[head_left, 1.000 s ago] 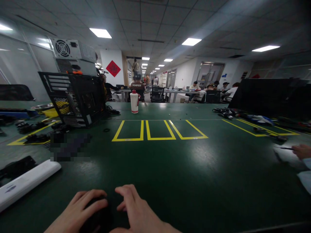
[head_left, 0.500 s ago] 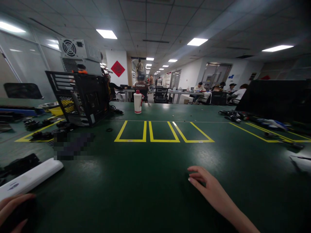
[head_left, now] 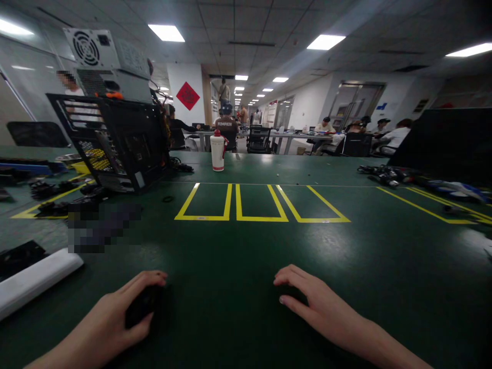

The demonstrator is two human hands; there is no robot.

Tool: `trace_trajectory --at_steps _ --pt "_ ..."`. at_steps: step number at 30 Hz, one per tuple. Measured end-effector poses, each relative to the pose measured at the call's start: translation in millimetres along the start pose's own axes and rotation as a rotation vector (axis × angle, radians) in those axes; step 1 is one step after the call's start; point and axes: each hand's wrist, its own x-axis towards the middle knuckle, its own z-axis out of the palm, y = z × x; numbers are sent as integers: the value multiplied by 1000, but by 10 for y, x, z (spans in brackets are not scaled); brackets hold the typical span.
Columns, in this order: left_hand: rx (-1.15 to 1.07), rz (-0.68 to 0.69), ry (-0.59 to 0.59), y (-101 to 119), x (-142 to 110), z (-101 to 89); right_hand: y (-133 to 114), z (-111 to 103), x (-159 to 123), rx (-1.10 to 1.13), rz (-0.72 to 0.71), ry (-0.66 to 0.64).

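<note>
My left hand is over the near left part of the green table. Its fingers curve forward, with the thumb apart from them. Only deep shadow shows in that gap, and I make out no object there. Opposite it, my right hand hovers at or just above the tabletop, fingers loosely bent and thumb spread away, with nothing between them. The left hand's nearest neighbour is a long white case-like object at the left edge.
Yellow tape outlines mark the table's middle. Behind them stands a white bottle with a red lid. A black computer case carries power supplies at left. Cables and a dark panel occupy the right. People sit farther back.
My left hand has come in from the lower left edge toward the middle. My right hand has shifted slightly left. The view has tilted down a little.
</note>
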Motion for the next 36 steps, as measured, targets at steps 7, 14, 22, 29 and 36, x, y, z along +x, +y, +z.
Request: trace_trajectory --at_steps 7,14,22,29,36 --pt "-192 24 -125 687 1565 448 101 70 1001 222 23 118" --pt "-192 43 -24 846 2182 874 286 63 1662 526 117 204" --pt "-379 203 -122 762 2046 694 295 104 1559 767 28 185" --pt "-229 365 -65 741 1899 733 163 235 1278 704 -120 244" --pt "-55 360 -26 764 1866 706 204 247 1328 641 -62 281"
